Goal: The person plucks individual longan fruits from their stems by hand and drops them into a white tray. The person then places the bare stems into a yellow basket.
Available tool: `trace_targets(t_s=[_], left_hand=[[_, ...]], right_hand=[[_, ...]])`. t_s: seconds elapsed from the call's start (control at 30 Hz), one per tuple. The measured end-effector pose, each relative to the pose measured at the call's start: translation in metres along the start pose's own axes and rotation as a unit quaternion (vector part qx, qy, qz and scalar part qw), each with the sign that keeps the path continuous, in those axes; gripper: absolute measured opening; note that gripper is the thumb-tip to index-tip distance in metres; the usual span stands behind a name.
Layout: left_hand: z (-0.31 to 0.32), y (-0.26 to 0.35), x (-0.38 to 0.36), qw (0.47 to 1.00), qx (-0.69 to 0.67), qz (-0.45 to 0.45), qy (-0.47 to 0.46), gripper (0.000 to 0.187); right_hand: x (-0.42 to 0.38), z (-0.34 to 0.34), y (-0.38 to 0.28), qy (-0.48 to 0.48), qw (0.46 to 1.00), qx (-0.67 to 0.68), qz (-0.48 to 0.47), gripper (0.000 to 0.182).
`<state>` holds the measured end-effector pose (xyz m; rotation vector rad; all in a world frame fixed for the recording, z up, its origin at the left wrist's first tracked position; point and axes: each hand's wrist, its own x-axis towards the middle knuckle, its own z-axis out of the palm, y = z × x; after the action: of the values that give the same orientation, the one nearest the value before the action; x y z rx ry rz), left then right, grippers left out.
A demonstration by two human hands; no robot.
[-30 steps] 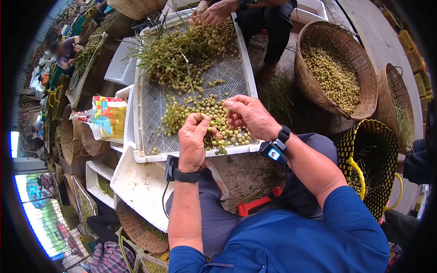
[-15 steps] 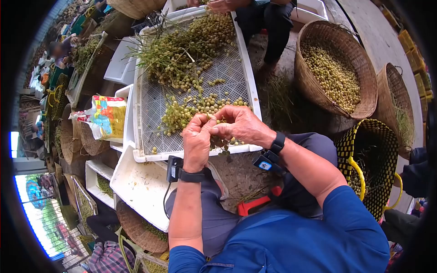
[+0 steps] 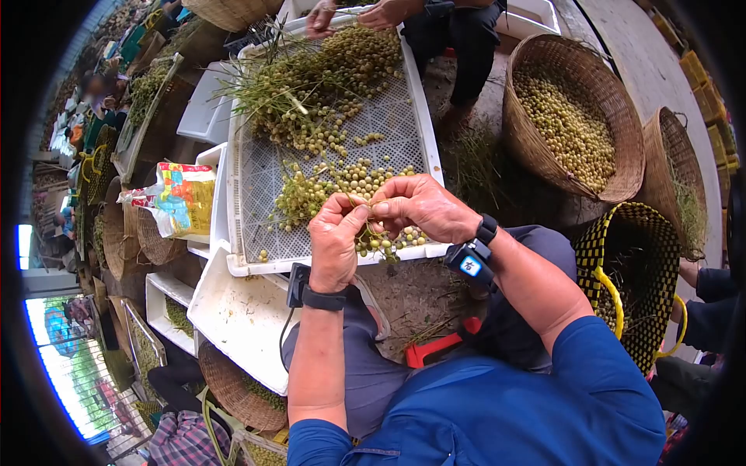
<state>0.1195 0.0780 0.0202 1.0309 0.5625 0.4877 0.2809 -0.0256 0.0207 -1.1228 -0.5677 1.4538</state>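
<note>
My left hand (image 3: 334,239) and my right hand (image 3: 426,208) meet over the near edge of a white mesh tray (image 3: 242,210). Thumbs and fingers of both are closed in a pinch on the thin stems of a small bunch of round yellow-green fruit (image 3: 382,247), which hangs just below them. The fingers partly hide the stems. Beyond my hands, loose fruit (image 3: 353,177) lies on the mesh. Farther back on the same tray is a large heap of fruit on green stems (image 3: 311,89).
At the tray's far end are another person's hands (image 3: 381,14). A wicker basket (image 3: 633,155) of loose fruit stands at right, above a yellow-black woven basket (image 3: 664,233). Left are a printed bag (image 3: 186,202) and a white foam box (image 3: 233,326). Something red (image 3: 435,349) lies below.
My right wrist has shifted slightly right and turned, and the hanging bunch shows more below my fingers. The other person's hands have come further into view over the tray.
</note>
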Motion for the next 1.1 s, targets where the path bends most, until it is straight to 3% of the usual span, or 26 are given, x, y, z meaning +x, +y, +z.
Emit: trace_targets(t_s=[0.07, 0.2, 0.3, 0.33, 0.37, 0.43, 0.5, 0.53, 0.57, 0.63, 0.77, 1.0, 1.03, 1.07, 1.1], left_hand=[[-0.002, -0.002, 0.002, 0.998, -0.045, 0.032, 0.016, 0.006], [0.002, 0.001, 0.0, 0.996, -0.075, 0.014, 0.041, 0.005], [-0.002, 0.003, -0.001, 0.997, -0.069, 0.006, 0.021, 0.007], [-0.002, 0.006, -0.002, 0.999, -0.043, 0.016, 0.021, 0.007], [-0.003, 0.008, -0.002, 0.999, -0.017, 0.027, 0.021, 0.006], [-0.006, 0.008, 0.0, 0.999, -0.008, 0.034, 0.032, 0.006], [-0.008, 0.006, 0.003, 0.998, 0.001, 0.045, 0.045, 0.006], [-0.009, 0.003, 0.004, 0.997, -0.01, 0.052, 0.056, 0.006], [-0.01, 0.002, 0.005, 0.996, -0.02, 0.058, 0.067, 0.006], [-0.011, 0.006, 0.004, 0.996, -0.036, 0.04, 0.077, 0.006], [-0.016, 0.014, 0.003, 0.995, -0.034, -0.003, 0.089, 0.008], [-0.011, 0.009, 0.002, 0.998, -0.004, 0.012, 0.066, 0.009], [-0.009, 0.01, 0.002, 0.997, 0.001, 0.007, 0.074, 0.009], [-0.007, 0.011, 0.002, 0.997, 0.006, 0.002, 0.082, 0.009], [-0.005, 0.013, 0.001, 0.997, 0.006, 0.001, 0.081, 0.009]], right_hand=[[-0.002, 0.001, 0.001, -0.007, 0.993, 0.12, -0.009, 0.016], [-0.002, 0.003, 0.002, 0.007, 0.986, 0.164, 0.02, 0.014], [-0.002, 0.002, 0.002, 0.01, 0.998, 0.055, 0.02, 0.012], [-0.002, 0.003, 0.004, 0.055, 0.988, -0.144, -0.028, 0.012], [-0.003, 0.003, 0.007, 0.098, 0.934, -0.335, -0.075, 0.013], [-0.002, -0.001, 0.014, 0.112, 0.911, -0.382, -0.109, 0.012], [-0.001, -0.003, 0.016, 0.072, 0.99, -0.118, 0.008, 0.013], [0.0, -0.002, 0.018, 0.058, 0.998, -0.007, 0.009, 0.011], [0.0, -0.002, 0.018, 0.056, 0.998, -0.007, 0.009, 0.011], [-0.002, -0.002, 0.016, 0.034, 0.98, 0.195, 0.037, 0.01], [-0.003, -0.004, 0.017, 0.006, 0.976, 0.212, 0.046, 0.013], [-0.001, -0.001, 0.005, 0.027, 0.963, 0.265, 0.038, 0.015], [-0.002, 0.001, 0.003, 0.029, 0.951, 0.306, 0.043, 0.018], [0.005, -0.01, 0.015, -0.018, 0.948, 0.316, 0.034, 0.041], [0.005, -0.011, 0.016, -0.017, 0.948, 0.316, 0.034, 0.041]])
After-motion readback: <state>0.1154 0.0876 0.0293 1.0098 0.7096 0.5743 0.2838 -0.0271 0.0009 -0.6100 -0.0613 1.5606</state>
